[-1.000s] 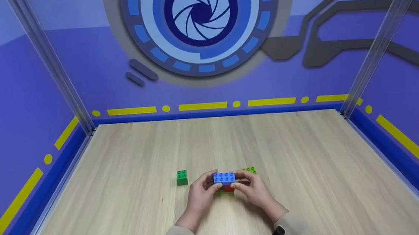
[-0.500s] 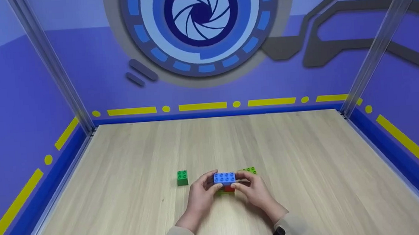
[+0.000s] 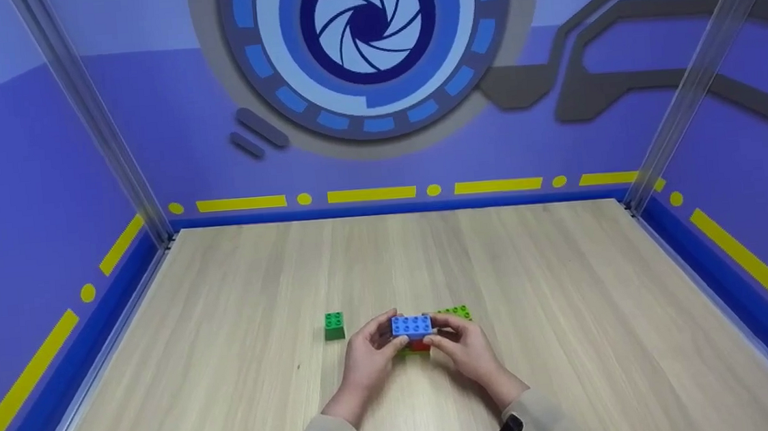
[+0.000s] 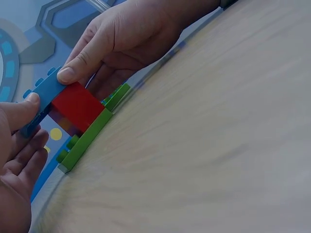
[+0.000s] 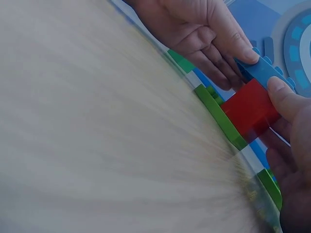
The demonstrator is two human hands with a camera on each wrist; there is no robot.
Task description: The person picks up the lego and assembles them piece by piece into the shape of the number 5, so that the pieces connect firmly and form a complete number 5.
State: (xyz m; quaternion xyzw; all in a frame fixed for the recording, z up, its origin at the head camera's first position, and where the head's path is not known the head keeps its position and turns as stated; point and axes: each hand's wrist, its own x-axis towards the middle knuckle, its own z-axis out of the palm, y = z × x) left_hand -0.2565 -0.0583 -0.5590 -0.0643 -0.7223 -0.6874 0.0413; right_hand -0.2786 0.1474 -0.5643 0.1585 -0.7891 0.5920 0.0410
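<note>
Both hands hold a blue toy building brick (image 3: pixel 411 326) between thumbs and fingers. My left hand (image 3: pixel 366 357) grips its left end, my right hand (image 3: pixel 466 349) its right end. Beneath the blue brick's right part stands a red brick (image 4: pixel 80 108), touching it. The red brick sits toward the right end of a flat lime-green brick (image 5: pixel 221 116) on the table, whose left studs show bare. The blue brick overhangs these studs on the left. In the head view the hands mostly cover the lower bricks.
A dark green brick (image 3: pixel 334 326) stands on the wooden table (image 3: pixel 245 363) left of the hands. Another lime-green brick (image 3: pixel 455 313) lies behind the right hand, partly covered by it. Blue printed walls surround the table at the back and both sides.
Both hands keep their grip on the blue brick, with only slight finger movement. A little more of the lime-green brick behind the right hand shows now.
</note>
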